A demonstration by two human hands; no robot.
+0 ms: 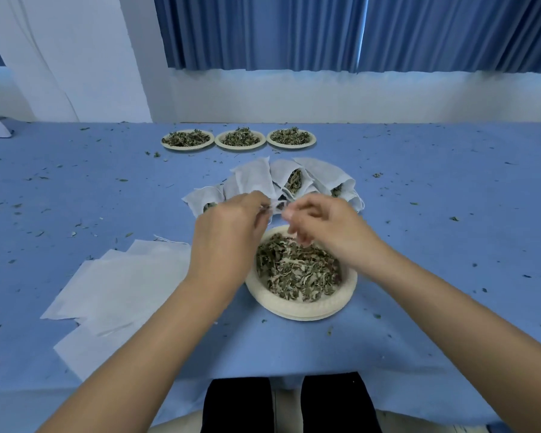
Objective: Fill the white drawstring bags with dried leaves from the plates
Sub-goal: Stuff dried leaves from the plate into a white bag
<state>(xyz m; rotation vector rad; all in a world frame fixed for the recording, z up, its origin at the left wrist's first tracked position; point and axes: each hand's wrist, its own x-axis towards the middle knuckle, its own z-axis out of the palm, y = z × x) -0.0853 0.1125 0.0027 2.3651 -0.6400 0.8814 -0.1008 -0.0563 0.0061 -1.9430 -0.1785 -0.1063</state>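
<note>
Two hands met just beyond the near plate (264, 296). The left hand (228, 223) and the right hand (322, 226) each had their fingers curled, pinching between them a scrap of thin white fabric (277, 207). It was too blurred to tell whether it was cord or a bag's mouth. The near plate sat under the right wrist, round, pale and ridged at the rim, heaped with crumbly green-brown dried leaves (297, 270). Behind the hands lay a fan of filled bags (322, 173), gauzy white pouches with leaf showing at their open mouths. To the left, flat empty bags (116, 285) overlapped in a loose stack, squared and papery. Far back, three more plates (241, 147) stood side by side in a row, each mounded with leaves. Leaf crumbs speckled the blue tablecloth (450, 245), and pleated blue curtains (419, 29) hung beyond.
</note>
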